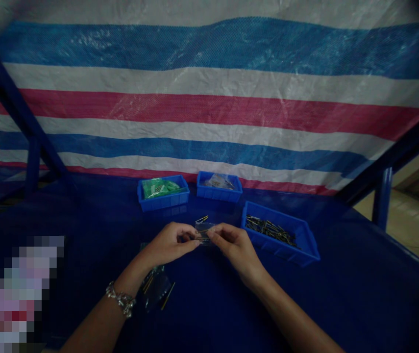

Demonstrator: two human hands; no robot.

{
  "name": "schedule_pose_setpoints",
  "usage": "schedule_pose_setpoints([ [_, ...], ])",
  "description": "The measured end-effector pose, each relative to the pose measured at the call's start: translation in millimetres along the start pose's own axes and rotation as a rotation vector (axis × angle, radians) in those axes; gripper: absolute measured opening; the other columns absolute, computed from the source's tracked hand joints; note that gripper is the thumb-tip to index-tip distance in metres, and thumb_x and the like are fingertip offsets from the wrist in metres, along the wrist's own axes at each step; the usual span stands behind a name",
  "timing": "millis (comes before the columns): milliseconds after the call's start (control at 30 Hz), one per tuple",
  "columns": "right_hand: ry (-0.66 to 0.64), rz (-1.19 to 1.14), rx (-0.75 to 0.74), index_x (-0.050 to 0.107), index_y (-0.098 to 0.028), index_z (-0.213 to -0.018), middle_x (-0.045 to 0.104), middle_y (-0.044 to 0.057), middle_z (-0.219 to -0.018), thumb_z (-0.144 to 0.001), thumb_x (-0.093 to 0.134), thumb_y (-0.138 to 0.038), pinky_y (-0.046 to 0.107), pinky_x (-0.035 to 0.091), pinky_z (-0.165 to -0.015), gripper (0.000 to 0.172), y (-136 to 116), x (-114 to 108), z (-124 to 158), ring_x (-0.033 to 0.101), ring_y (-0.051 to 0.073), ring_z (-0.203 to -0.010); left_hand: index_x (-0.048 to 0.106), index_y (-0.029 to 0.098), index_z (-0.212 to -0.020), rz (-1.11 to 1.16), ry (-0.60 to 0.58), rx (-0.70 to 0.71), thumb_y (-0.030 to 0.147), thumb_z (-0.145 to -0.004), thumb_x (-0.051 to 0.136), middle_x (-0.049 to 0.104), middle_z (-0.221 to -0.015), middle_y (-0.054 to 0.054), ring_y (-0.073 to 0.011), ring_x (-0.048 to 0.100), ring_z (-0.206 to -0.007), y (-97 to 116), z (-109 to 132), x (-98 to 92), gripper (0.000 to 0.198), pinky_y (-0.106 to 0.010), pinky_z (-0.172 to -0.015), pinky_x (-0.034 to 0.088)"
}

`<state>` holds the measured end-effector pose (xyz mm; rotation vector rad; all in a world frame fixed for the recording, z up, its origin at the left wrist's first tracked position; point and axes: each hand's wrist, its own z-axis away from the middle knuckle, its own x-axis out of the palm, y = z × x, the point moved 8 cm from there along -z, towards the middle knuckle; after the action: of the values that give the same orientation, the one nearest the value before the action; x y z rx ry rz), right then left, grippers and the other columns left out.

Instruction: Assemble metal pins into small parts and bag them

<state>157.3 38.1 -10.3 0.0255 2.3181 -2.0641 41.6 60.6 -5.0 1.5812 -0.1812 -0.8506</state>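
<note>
My left hand and my right hand meet over the middle of the dark blue table. Both pinch a small clear plastic bag between their fingertips. A thin dark pin with a gold end sticks up at the bag's top edge. Under my left wrist lie more clear bags with thin gold-tipped pins on the table. A beaded bracelet is on my left wrist.
A blue bin with several dark metal pins sits right of my hands. Behind stand a blue bin of green packets and a blue bin of clear bags. A striped tarp hangs behind; blue frame posts flank the table.
</note>
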Motion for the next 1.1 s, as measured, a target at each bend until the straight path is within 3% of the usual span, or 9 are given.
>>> schedule_pose_setpoints([
  [267, -0.019, 0.040, 0.013, 0.061, -0.015, -0.071, 0.057, 0.000, -0.064, -0.072, 0.057, -0.034, 0.022, 0.033, -0.056, 0.020, 3.6, 1.4, -0.4, 0.047, 0.010, -0.059, 0.058, 0.012, -0.068, -0.053, 0.034, 0.026, 0.032, -0.075, 0.049, 0.052, -0.060, 0.000, -0.0105, 0.048, -0.057, -0.2, -1.2, -3.6, 0.023, -0.021, -0.054, 0.036],
  [567, 0.023, 0.045, 0.090, 0.063, -0.014, -0.085, 0.061, 0.002, -0.069, -0.070, 0.058, -0.033, 0.021, 0.033, -0.050, 0.025, 7.2, -2.7, -0.3, 0.049, 0.011, -0.057, 0.060, 0.012, -0.075, -0.106, 0.069, 0.044, 0.031, -0.078, 0.046, 0.052, -0.060, 0.000, -0.0111, 0.049, -0.058, -3.3, -3.2, -8.3, 0.024, -0.023, -0.057, 0.038],
  [900, 0.000, 0.011, 0.050, 0.062, -0.015, -0.078, 0.059, 0.000, -0.060, -0.067, 0.061, -0.033, 0.022, 0.034, -0.050, 0.022, 6.2, -1.4, -2.2, 0.052, 0.011, -0.056, 0.060, 0.012, -0.073, -0.096, 0.078, 0.030, 0.032, -0.078, 0.046, 0.052, -0.058, 0.001, -0.0108, 0.048, -0.056, 1.5, -1.9, -9.6, 0.025, -0.021, -0.053, 0.035],
  [1100, -0.012, 0.004, 0.102, 0.061, -0.014, -0.077, 0.060, 0.000, -0.060, -0.066, 0.061, -0.035, 0.021, 0.032, -0.046, 0.023, 0.9, -4.0, -1.7, 0.049, 0.009, -0.051, 0.059, 0.012, -0.074, -0.049, 0.083, 0.042, 0.033, -0.078, 0.047, 0.053, -0.061, 0.000, -0.0107, 0.049, -0.058, 3.6, -2.6, -9.6, 0.025, -0.022, -0.056, 0.037],
])
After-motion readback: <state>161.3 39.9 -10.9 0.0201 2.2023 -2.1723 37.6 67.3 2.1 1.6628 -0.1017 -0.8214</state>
